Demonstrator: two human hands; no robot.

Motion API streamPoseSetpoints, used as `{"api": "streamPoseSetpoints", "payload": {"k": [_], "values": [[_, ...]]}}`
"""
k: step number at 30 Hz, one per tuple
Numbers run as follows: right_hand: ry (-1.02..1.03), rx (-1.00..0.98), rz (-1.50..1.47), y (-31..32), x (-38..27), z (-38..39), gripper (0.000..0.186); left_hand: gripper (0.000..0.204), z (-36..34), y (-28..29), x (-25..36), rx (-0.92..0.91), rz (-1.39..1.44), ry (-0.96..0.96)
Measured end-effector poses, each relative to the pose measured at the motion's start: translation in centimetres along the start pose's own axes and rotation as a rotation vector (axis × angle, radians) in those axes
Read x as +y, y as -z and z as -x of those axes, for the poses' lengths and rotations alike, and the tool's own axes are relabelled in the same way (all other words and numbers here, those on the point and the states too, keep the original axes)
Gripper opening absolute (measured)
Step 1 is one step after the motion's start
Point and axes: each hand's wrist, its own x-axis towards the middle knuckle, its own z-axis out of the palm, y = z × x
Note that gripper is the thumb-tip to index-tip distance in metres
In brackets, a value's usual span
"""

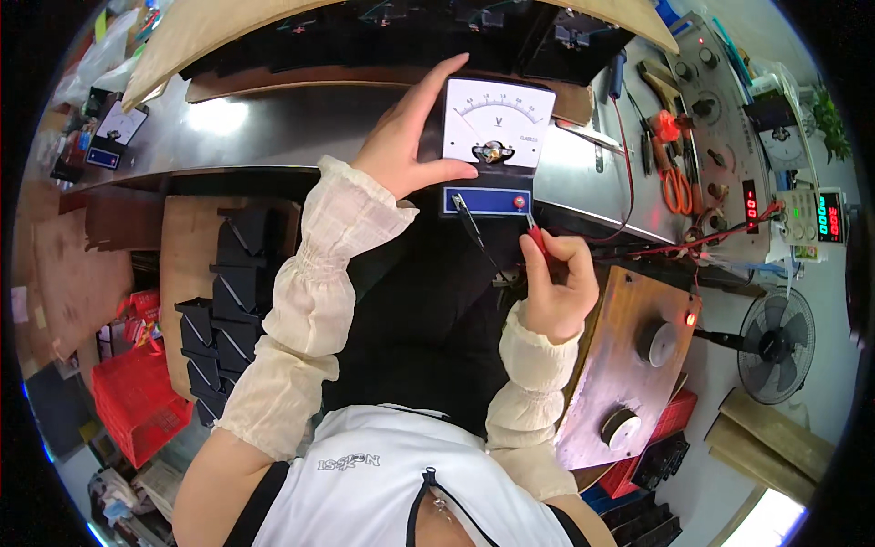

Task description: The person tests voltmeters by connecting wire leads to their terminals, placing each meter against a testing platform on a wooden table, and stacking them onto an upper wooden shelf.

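- A panel meter (pixel 497 109), black-cased and flat-dialled, with a blue terminal strip (pixel 492 202), is touched along its left side by the left hand (pixel 396 150), thumb and forefinger spread wide.
- A slim red probe (pixel 536 239) is pinched by the right hand (pixel 558 283) just below the meter, its metal tip near the round red terminal (pixel 520 202).
- Black angular cases (pixel 241 292) are grouped on a brown board (pixel 187 237); beside them, the red plastic crate's (pixel 137 410) contents cannot be made out.
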Motion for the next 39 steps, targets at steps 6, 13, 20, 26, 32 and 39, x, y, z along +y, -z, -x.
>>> {"api": "streamPoseSetpoints", "payload": {"k": [6,13,20,26,32,39], "values": [[0.02,-0.081,0.186,-0.4,-0.2,-1.9,0.017,0.108,-0.5,0.2,0.1,-0.041,0.069,0.054],[-0.152,-0.027,0.005,-0.8,0.5,-1.4,0.019,0.108,-0.7,-0.1,0.3,-0.034,0.106,0.086],[0.139,-0.051,0.096,-0.8,-0.1,-2.4,0.04,0.108,0.0,0.7,0.5,-0.038,0.175,0.165],[0.189,-0.092,0.225,-1.4,-1.6,-2.5,0.082,0.107,-0.2,0.2,1.9,-0.061,0.169,0.153],[0.227,0.031,0.256,0.8,2.1,0.9,0.123,0.089,2.6,-6.7,8.1,-0.017,-0.346,-0.293],[-0.31,0.587,0.803,18.2,4.0,10.0,0.118,0.078,6.7,-11.3,8.8,-0.707,-0.064,-0.265]]}}
